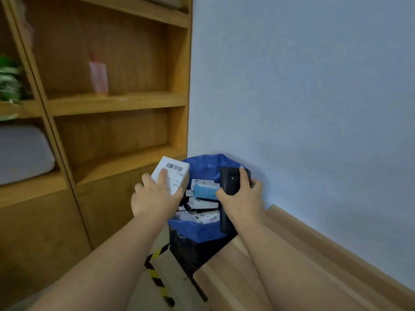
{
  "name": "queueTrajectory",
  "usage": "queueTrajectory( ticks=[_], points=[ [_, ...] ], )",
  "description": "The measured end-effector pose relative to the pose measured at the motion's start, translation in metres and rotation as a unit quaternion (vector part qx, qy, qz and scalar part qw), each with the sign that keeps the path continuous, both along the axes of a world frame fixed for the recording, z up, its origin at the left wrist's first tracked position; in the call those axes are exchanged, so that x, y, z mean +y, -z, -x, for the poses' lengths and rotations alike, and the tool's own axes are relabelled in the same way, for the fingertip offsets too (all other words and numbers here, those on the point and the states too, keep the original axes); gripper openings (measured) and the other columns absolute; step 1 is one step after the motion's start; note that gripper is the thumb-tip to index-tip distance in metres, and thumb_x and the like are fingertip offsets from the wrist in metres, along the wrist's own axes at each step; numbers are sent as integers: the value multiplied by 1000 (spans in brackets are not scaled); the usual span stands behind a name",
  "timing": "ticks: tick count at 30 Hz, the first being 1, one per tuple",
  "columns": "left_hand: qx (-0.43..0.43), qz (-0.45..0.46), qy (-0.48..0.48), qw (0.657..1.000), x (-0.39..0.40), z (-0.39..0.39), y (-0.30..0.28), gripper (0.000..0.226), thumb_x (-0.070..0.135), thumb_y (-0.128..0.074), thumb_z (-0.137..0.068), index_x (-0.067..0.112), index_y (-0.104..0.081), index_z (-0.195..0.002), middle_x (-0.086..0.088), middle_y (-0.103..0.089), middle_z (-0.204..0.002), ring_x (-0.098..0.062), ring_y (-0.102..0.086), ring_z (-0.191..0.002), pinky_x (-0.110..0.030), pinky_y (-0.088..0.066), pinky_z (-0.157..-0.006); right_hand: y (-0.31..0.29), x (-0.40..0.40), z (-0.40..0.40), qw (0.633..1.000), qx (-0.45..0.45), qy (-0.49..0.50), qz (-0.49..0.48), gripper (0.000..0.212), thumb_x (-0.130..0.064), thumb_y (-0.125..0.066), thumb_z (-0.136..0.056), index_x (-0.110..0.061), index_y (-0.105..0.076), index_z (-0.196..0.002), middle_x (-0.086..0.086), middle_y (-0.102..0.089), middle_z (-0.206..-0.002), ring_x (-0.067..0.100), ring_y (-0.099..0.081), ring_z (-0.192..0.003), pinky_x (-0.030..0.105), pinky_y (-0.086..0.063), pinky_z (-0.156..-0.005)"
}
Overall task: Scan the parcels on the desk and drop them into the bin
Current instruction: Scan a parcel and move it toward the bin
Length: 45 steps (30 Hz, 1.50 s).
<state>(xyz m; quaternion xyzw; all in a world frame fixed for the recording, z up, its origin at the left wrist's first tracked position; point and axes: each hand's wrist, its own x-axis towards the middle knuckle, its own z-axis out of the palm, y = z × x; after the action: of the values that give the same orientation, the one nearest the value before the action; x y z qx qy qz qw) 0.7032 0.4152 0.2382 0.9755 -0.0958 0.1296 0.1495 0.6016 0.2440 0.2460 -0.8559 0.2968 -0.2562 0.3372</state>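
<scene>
Left hand: the left hand grips a white parcel, barcode up, at the centre of the frame, over the left rim of the bin.
Right hand: the right hand grips a black scanner.
Bin: the bin with blue liner holds many parcels, lower centre.
Background: wooden shelves at the left.

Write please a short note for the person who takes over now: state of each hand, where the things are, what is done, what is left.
Left hand: holds a white parcel, barcode label up, at the bin's left edge, not yet dropped.
Right hand: grips the black scanner above the bin's right side.
Bin: blue liner, stands in the corner by the wall, many parcels already inside.
Done: those parcels are binned.
Left: drop this parcel in. Whether it was scanned cannot be told. The desk top is mostly out of view, so remaining parcels are unknown.
</scene>
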Motion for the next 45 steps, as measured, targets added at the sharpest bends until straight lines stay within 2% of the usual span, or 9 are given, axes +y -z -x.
queueTrajectory(
  ticks=[4,11,14,20,25,28,35,41,45],
  points=[
    [-6,-22,-40,999,73,-49,-2,74,71,-35,-88,33,-17,-149,-9,-37,-126,-29,-45,-108,-35,-40,-79,3,72,-67,999,12,-32,20,90,-55,-66,-81,-40,-18,-155,3,-27,-142,30,-55,-114,39,-49,-87],
    [0,-33,-74,997,170,-138,-3,72,70,-35,-89,33,-15,-148,-9,-35,-124,-30,-45,-109,-36,-48,-80,15,166,-171,997,35,-70,20,87,-57,-62,-84,-40,-17,-156,4,-27,-142,31,-54,-118,41,-51,-92],
    [13,-23,-72,997,189,-167,3,70,68,-38,-89,33,-16,-146,-9,-35,-124,-31,-45,-109,-37,-49,-82,24,186,-201,995,59,-73,15,88,-57,-61,-85,-38,-15,-157,5,-27,-143,30,-52,-120,37,-48,-88],
    [15,-19,-46,999,187,-231,22,71,70,-40,-88,36,-15,-144,-8,-37,-126,-30,-47,-110,-40,-54,-83,39,183,-268,994,89,-61,1,87,-57,-59,-87,-39,-13,-157,6,-27,-143,29,-49,-123,37,-45,-91],
    [2,-86,-10,996,144,-298,32,79,74,-37,-87,37,-7,-150,-8,-35,-138,-26,-47,-117,-34,-48,-89,61,146,-331,993,104,-45,-18,87,-57,-59,-85,-38,-14,-156,7,-28,-141,30,-50,-120,41,-48,-95],
    [0,-80,15,997,104,-342,27,78,74,-34,-88,37,-7,-151,-7,-35,-139,-25,-47,-117,-34,-46,-92,64,102,-370,994,102,-23,-25,88,-56,-62,-84,-38,-16,-155,7,-28,-140,31,-52,-118,45,-50,-99],
    [27,-76,114,990,-5,-415,36,75,69,-33,-91,34,-6,-153,-7,-36,-136,-25,-45,-117,-36,-45,-95,78,7,-414,988,118,79,-56,88,-51,-67,-83,-36,-21,-156,8,-29,-140,33,-55,-113,42,-47,-94],
    [58,-116,249,960,-118,-453,72,76,68,-31,-92,32,-4,-154,-8,-31,-141,-27,-40,-123,-36,-40,-97,106,-62,-407,961,146,215,-92,89,-56,-64,-84,-36,-16,-157,8,-27,-146,30,-53,-117,37,-45,-89],
    [77,-141,355,921,-184,-466,104,77,69,-32,-92,29,-10,-154,-11,-33,-139,-29,-42,-122,-37,-42,-96,133,-92,-392,925,151,323,-133,90,-57,-63,-83,-40,-14,-156,6,-25,-148,31,-53,-116,43,-50,-92]
  ],
)
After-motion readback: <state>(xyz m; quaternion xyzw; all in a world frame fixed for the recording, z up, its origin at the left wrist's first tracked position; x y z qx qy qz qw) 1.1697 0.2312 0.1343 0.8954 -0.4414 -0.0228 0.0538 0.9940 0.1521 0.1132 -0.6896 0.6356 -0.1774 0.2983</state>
